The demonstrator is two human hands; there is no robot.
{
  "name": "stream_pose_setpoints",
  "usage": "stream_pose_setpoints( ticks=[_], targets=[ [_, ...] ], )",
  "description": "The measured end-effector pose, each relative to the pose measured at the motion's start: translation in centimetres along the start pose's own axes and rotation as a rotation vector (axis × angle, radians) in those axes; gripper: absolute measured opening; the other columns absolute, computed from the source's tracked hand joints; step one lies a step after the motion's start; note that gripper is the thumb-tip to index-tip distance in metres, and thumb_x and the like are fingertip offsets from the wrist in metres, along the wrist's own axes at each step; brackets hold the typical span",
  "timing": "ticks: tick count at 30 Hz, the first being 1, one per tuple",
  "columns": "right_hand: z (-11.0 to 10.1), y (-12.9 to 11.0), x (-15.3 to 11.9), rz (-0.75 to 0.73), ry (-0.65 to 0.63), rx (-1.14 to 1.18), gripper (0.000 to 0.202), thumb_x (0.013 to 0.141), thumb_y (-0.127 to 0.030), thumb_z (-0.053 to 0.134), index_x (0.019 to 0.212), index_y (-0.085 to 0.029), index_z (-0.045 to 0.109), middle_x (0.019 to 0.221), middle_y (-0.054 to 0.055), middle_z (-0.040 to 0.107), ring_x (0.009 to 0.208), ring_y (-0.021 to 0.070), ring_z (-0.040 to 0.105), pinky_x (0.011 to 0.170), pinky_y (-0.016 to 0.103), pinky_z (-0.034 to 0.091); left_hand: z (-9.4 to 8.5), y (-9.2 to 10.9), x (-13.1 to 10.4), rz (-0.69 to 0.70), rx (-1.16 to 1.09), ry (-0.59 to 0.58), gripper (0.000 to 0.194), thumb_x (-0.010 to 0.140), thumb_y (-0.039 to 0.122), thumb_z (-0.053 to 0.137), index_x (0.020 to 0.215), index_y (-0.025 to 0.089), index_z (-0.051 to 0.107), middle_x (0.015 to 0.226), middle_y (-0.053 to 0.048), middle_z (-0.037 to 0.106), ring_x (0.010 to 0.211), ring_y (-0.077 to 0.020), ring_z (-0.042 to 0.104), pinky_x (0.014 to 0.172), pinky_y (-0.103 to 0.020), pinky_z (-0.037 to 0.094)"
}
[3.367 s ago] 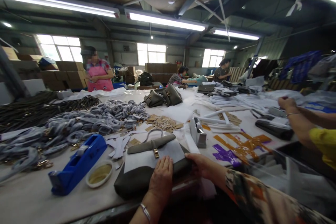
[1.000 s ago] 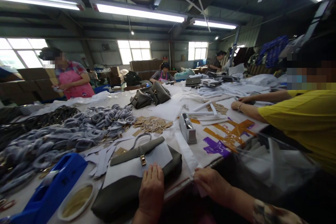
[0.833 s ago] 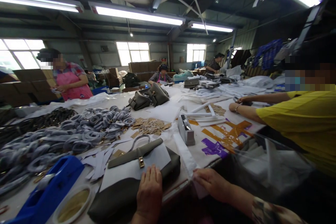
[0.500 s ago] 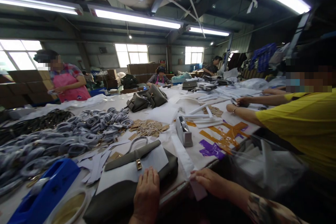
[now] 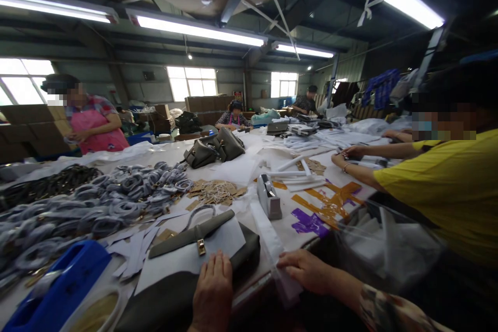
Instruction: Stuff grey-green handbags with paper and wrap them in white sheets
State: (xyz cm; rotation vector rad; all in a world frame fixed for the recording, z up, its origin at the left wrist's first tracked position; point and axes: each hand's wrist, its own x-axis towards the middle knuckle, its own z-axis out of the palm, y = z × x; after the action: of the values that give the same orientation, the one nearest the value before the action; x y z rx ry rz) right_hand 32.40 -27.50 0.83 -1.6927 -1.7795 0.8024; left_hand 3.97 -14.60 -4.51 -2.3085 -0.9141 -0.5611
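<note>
A dark olive handbag (image 5: 167, 290) lies at the table's near edge, with a white sheet (image 5: 175, 259) under its flap and a gold clasp (image 5: 201, 247) on the front. My left hand (image 5: 213, 285) rests on the bag and sheet, fingers laid flat. To the right, my right hand (image 5: 307, 270) has its thumb and fingers closed on the end of a white strip (image 5: 266, 225), which runs back across the table and hangs over the edge. A grey tape dispenser (image 5: 269, 198) stands just beyond the strip.
Bundled grey straps (image 5: 112, 197) cover the left side. A blue tape dispenser (image 5: 58, 285) and a tape roll (image 5: 93, 311) sit near left. Two olive bags (image 5: 213, 148) stand farther back. At right, a person in a yellow shirt (image 5: 447, 176) works beside a clear bag (image 5: 389, 244).
The whole view has shifted slightly, with most things a little farther left. The strip's hanging end below my right hand looks more spread and see-through. My left hand remains on the bag.
</note>
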Motion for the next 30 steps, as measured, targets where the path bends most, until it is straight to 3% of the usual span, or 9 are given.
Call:
stream_pose_setpoints(
  ticks=[2, 6, 8, 11, 13, 16, 18, 25, 30],
  targets=[
    [0.3, -0.4, -0.5, -0.064, 0.012, -0.14, 0.045, 0.077, -0.026, 0.059, 0.118, -0.022, 0.076, 0.125, 0.01, 0.074, 0.121, 0.0294, 0.064, 0.11, 0.042, 0.044, -0.2, 0.1, 0.1, -0.007, -0.015, -0.005, 0.046, 0.086, -0.002, 0.047, 0.121, 0.014, 0.072, 0.13, -0.016, 0.07, 0.12, -0.0315, 0.068, 0.1, -0.045, 0.058],
    [1.1, -1.0, -1.6, -0.114, -0.098, -0.407, 0.089, 0.062, -0.032, 0.077, 0.147, -0.023, 0.055, 0.149, 0.017, 0.056, 0.136, 0.0397, 0.05, 0.119, 0.059, 0.029, -0.5, 0.2, 0.3, -0.017, -0.031, -0.009, 0.046, 0.085, -0.002, 0.047, 0.12, 0.013, 0.072, 0.13, -0.017, 0.07, 0.12, -0.0314, 0.068, 0.1, -0.046, 0.058],
    [1.8, -0.9, -1.7, -0.099, -0.149, -0.495, 0.1, 0.059, -0.032, 0.079, 0.153, -0.024, 0.046, 0.155, 0.02, 0.048, 0.141, 0.0438, 0.044, 0.119, 0.065, 0.023, -0.4, 0.1, 0.3, -0.016, -0.032, -0.001, 0.046, 0.084, -0.003, 0.047, 0.12, 0.012, 0.072, 0.13, -0.017, 0.07, 0.12, -0.0315, 0.068, 0.099, -0.046, 0.058],
    [2.9, -0.6, -1.7, -0.132, -0.069, -0.53, 0.088, 0.069, -0.031, 0.072, 0.153, -0.024, 0.045, 0.154, 0.019, 0.05, 0.139, 0.0419, 0.045, 0.119, 0.065, 0.021, 0.1, -0.1, 0.0, 0.007, -0.024, 0.017, 0.046, 0.084, -0.002, 0.049, 0.12, 0.013, 0.072, 0.13, -0.017, 0.07, 0.12, -0.0315, 0.067, 0.098, -0.046, 0.059],
    [3.4, -0.5, -1.4, -0.167, 0.021, -0.523, 0.071, 0.075, -0.03, 0.068, 0.144, -0.024, 0.053, 0.145, 0.015, 0.058, 0.133, 0.0381, 0.052, 0.118, 0.062, 0.022, 0.5, -0.2, -0.2, 0.028, -0.013, 0.026, 0.046, 0.084, -0.001, 0.049, 0.122, 0.014, 0.071, 0.131, -0.017, 0.069, 0.12, -0.0317, 0.067, 0.098, -0.046, 0.059],
    [3.4, -0.7, -1.0, -0.174, 0.09, -0.492, 0.03, 0.083, -0.028, 0.061, 0.112, -0.024, 0.068, 0.124, 0.008, 0.069, 0.118, 0.0299, 0.061, 0.114, 0.053, 0.029, 0.9, -0.2, -0.4, 0.019, -0.014, 0.009, 0.048, 0.083, -0.002, 0.049, 0.123, 0.014, 0.07, 0.133, -0.016, 0.068, 0.123, -0.0319, 0.066, 0.1, -0.047, 0.057],
    [3.2, -0.9, -0.6, -0.168, 0.112, -0.464, 0.017, 0.088, -0.023, 0.053, 0.094, -0.022, 0.069, 0.11, 0.006, 0.073, 0.108, 0.0248, 0.065, 0.108, 0.045, 0.035, 0.9, -0.1, -0.4, 0.001, -0.017, -0.002, 0.049, 0.083, -0.003, 0.048, 0.123, 0.014, 0.07, 0.134, -0.016, 0.068, 0.124, -0.032, 0.065, 0.102, -0.047, 0.056],
    [1.8, -1.0, 0.5, -0.038, 0.083, -0.238, 0.024, 0.087, -0.022, 0.048, 0.072, -0.021, 0.068, 0.082, 0.002, 0.074, 0.082, 0.0184, 0.067, 0.084, 0.028, 0.048, 0.4, -0.1, -0.2, 0.002, -0.019, -0.005, 0.049, 0.083, -0.003, 0.047, 0.123, 0.015, 0.071, 0.132, -0.015, 0.069, 0.121, -0.0306, 0.067, 0.101, -0.045, 0.057],
    [0.8, -0.6, 0.6, 0.018, 0.029, -0.002, 0.025, 0.081, -0.024, 0.051, 0.07, -0.02, 0.073, 0.086, 0.002, 0.078, 0.091, 0.0224, 0.071, 0.094, 0.032, 0.049, 0.1, 0.1, -0.1, -0.001, -0.011, -0.012, 0.044, 0.086, -0.001, 0.049, 0.123, 0.014, 0.07, 0.13, -0.015, 0.07, 0.121, -0.0313, 0.066, 0.101, -0.046, 0.056]
  ],
)
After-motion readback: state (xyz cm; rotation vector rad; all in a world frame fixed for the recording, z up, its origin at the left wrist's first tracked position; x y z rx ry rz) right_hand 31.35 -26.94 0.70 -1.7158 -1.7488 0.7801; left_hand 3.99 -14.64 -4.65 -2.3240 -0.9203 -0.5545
